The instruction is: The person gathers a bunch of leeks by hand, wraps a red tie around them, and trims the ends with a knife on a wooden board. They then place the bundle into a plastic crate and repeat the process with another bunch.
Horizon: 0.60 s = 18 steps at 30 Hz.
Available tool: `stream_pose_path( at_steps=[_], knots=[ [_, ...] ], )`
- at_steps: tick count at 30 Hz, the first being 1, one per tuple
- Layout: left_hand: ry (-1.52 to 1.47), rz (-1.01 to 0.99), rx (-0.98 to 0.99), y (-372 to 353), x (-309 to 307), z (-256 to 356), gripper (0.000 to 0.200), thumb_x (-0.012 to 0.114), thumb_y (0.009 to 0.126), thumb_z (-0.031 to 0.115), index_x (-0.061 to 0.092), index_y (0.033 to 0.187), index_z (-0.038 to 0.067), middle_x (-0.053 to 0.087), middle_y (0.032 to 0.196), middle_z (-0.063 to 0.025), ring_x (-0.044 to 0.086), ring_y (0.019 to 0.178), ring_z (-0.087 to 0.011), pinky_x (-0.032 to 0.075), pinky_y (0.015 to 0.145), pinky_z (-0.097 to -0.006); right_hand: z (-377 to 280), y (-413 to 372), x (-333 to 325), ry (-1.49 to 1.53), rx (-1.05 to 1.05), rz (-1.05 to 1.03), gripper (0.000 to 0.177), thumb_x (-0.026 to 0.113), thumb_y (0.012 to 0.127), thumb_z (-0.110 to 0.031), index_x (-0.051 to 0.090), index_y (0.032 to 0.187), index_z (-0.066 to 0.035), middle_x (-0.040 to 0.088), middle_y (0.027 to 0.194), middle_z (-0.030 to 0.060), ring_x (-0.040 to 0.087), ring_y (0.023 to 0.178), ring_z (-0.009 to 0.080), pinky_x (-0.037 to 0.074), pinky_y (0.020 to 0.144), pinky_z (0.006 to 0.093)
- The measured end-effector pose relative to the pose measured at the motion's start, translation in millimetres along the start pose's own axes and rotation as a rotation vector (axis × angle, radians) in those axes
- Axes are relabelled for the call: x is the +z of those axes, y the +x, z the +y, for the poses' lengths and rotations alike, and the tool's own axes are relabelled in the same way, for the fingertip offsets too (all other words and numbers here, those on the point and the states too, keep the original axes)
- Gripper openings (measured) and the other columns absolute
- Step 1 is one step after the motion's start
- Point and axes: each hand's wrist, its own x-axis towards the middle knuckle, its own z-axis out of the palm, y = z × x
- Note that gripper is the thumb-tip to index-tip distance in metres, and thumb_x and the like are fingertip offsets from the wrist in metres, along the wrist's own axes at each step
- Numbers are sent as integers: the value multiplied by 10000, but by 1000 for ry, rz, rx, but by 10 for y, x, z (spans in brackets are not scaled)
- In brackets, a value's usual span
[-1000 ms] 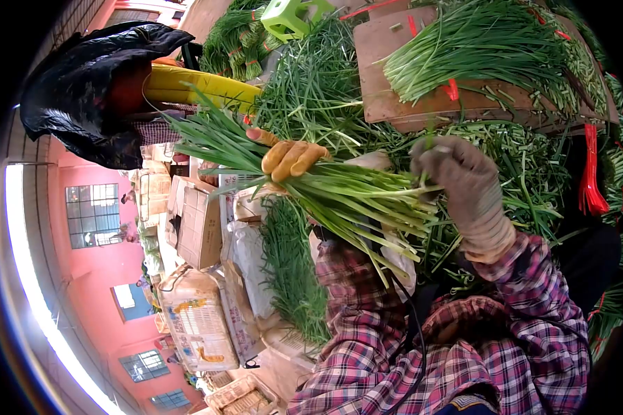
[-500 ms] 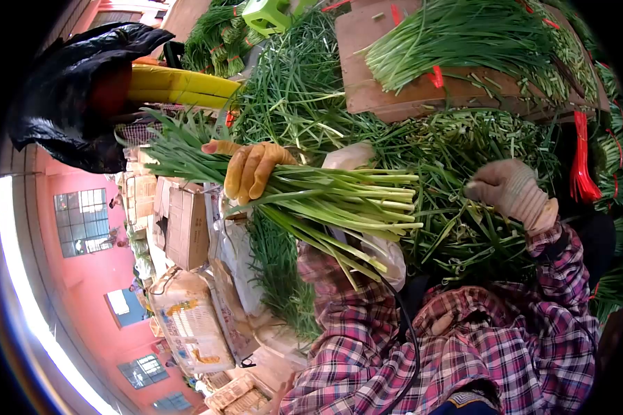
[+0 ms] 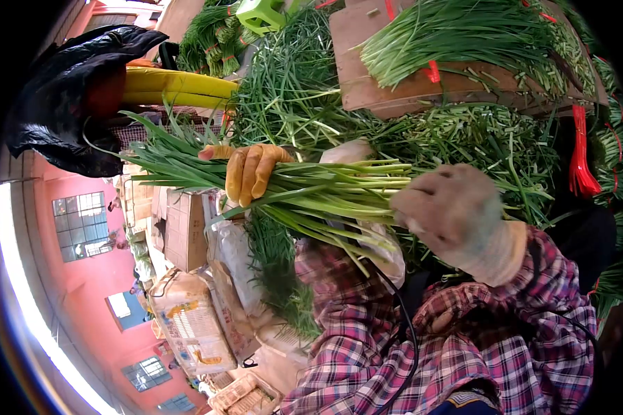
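Note:
My left hand [image 3: 249, 173], in a yellow-orange glove, is wrapped around the middle of a bunch of garlic chives [image 3: 325, 187]. The leafy tops point left and the pale stem ends point right. My right hand [image 3: 453, 221], in a pale knitted glove, is at the stem ends with its fingers curled. It is blurred, and its fingertips are hidden. Beneath both hands lies a heap of loose chive leaves and scraps [image 3: 491, 145].
A brown board [image 3: 360, 90] holds a large pile of chives [image 3: 457, 41]. Red ties [image 3: 580, 152] hang at its right. A green stool [image 3: 262, 15], a yellow-sleeved arm with black plastic [image 3: 180, 86], cardboard boxes [image 3: 185, 228] and a crate [image 3: 190, 321] are around.
My right hand has moved left from above the heap to the stem ends of the bunch. My left hand keeps its hold, and the bunch has tilted slightly.

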Motion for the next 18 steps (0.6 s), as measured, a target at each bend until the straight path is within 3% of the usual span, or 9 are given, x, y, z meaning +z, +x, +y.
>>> stream_pose_path(
  at_steps=[2,3,7,12,14,16,18],
  knots=[
    [-46,-25,22,15,-20,-62,430,460,898,27,367,1317,12,632,810,-30,630,694,-122,484,694,-244,41,22,124,-228,59,-306,75,621,703,-170,599,762,-130,577,724,55,560,672,240,446,624,386],
    [-42,-24,19,3,-22,-56,430,455,900,26,363,1320,13,631,808,-29,630,696,-122,486,694,-249,113,31,226,-119,81,-248,70,602,720,-197,584,738,-132,557,696,59,542,636,251,433,584,392],
    [-27,-15,-41,-4,13,-55,424,431,910,29,356,1327,25,630,799,-21,624,689,-119,486,698,-252,53,70,301,-207,106,-217,119,621,718,-234,579,753,-129,530,668,54,549,639,260,440,593,396],
    [8,38,-102,8,82,-97,420,402,923,40,355,1340,65,627,752,19,606,693,-102,475,743,-248,15,163,339,-88,118,-256,169,670,680,-200,621,820,-118,561,715,72,563,662,266,452,606,378],
    [-62,62,-48,6,90,-126,415,396,928,42,358,1340,72,623,725,37,601,697,-99,465,757,-243,36,212,270,480,543,-432,225,677,648,-157,629,866,-124,563,722,78,572,680,238,460,619,338],
    [-39,53,-115,-11,61,-78,410,391,931,44,360,1339,73,627,762,32,600,698,-98,457,758,-237,96,191,284,479,510,-382,180,671,657,-143,628,832,-125,540,675,73,571,648,211,465,598,321],
    [-27,62,-49,-35,33,-93,403,402,930,56,368,1332,65,630,774,25,602,710,-96,455,765,-243,226,122,292,-60,-63,-24,134,668,657,-144,607,776,-128,523,621,62,567,593,200,468,545,329]
  ],
)
